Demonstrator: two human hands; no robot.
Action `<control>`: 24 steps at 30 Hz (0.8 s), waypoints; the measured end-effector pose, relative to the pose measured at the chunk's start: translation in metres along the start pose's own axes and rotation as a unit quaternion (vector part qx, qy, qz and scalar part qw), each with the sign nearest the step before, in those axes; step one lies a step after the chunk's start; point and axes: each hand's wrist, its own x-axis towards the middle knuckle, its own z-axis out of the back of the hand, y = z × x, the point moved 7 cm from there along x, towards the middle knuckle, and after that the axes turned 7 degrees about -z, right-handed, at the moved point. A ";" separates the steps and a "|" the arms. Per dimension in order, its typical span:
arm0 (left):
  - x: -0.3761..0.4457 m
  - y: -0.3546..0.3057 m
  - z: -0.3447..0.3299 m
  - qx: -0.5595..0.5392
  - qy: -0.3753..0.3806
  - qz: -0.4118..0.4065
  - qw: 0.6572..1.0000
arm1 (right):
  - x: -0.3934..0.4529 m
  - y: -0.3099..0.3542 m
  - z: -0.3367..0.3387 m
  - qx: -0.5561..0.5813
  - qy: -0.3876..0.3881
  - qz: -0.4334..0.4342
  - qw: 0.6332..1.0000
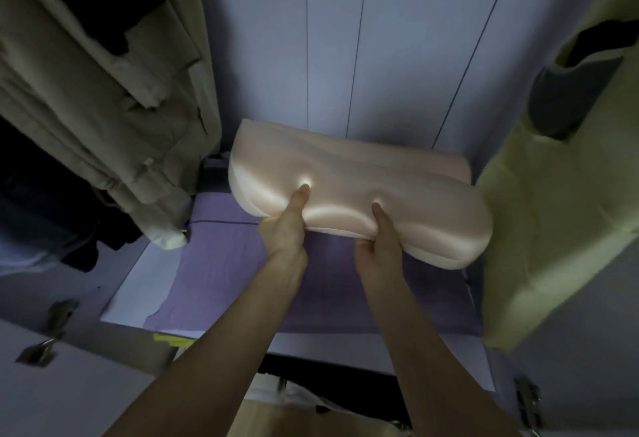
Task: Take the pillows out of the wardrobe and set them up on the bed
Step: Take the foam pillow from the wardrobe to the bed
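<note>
Both hands, left hand [285,225] and right hand [382,239], clamp the pillow's [359,191] near edge; its long axis runs left-right, tilted down rightward, above the purple sheet [221,274].

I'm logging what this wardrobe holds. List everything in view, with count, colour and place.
Satin pillow: one, pale pink, centre, held above the shelf.
Second pillow: one, pale pink, behind the first, mostly hidden.
Folded cloth: one, purple, on the shelf under the pillow.
Hanging garments: several, beige and dark, left.
Fabric item: one, pale yellow-green, right.
Wardrobe back panel: white.
Door hinges: metal, lower left and lower right.
Left hand: gripping the pillow's near edge.
Right hand: gripping the same edge.
</note>
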 end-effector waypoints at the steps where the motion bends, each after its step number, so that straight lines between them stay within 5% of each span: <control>1: -0.008 -0.014 0.001 -0.008 0.004 -0.018 1.000 | -0.008 0.005 -0.007 0.018 -0.005 0.016 1.000; 12: -0.131 -0.113 0.100 -0.048 -0.018 -0.161 0.986 | -0.173 -0.028 -0.016 -0.041 0.061 0.012 0.997; 24: -0.235 -0.149 0.286 -0.054 -0.133 -0.143 0.979 | -0.334 -0.099 -0.001 -0.209 -0.019 -0.042 0.977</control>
